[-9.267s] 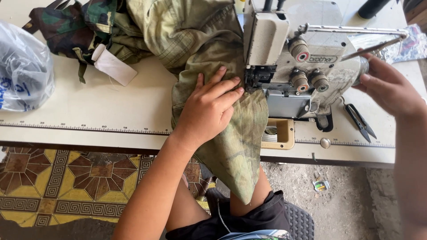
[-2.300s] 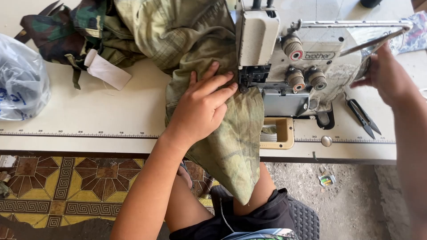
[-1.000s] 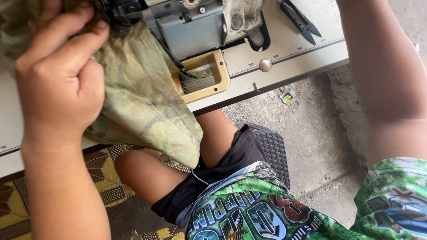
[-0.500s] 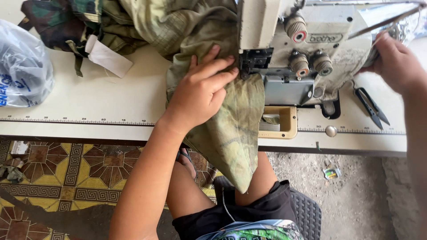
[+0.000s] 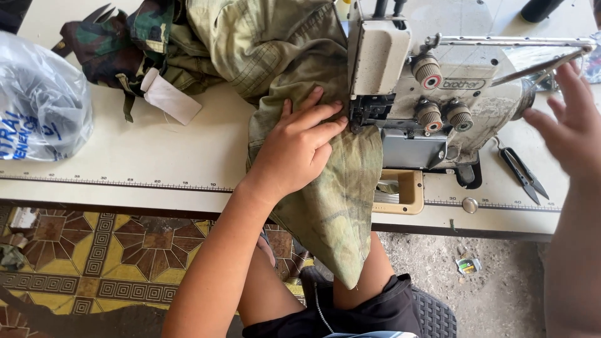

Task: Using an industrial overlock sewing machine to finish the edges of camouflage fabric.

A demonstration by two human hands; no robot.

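Plastic bag (image 5: 41,103), probably thread snips (image 5: 523,175)

A crinkled clear plastic bag with blue print (image 5: 39,103) lies at the left end of the table (image 5: 156,156). A plain white rectangular fabric label (image 5: 169,97) hangs from the camouflage cloth beside it. A small round red-and-white sticker (image 5: 431,81) sits on the machine's upper dial.

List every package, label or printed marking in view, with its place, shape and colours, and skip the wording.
Plastic bag: far left of the table, crumpled, translucent grey-white with blue print.
Cloth tag: on the camouflage garment near the table's back, white, blank rectangle.
Maker's plate: front of the sewing machine, small, pale with dark lettering.
Ruler strip: along the table's front edge, black ticks on cream.
Small wrapper: on the floor under the table, green and yellow.
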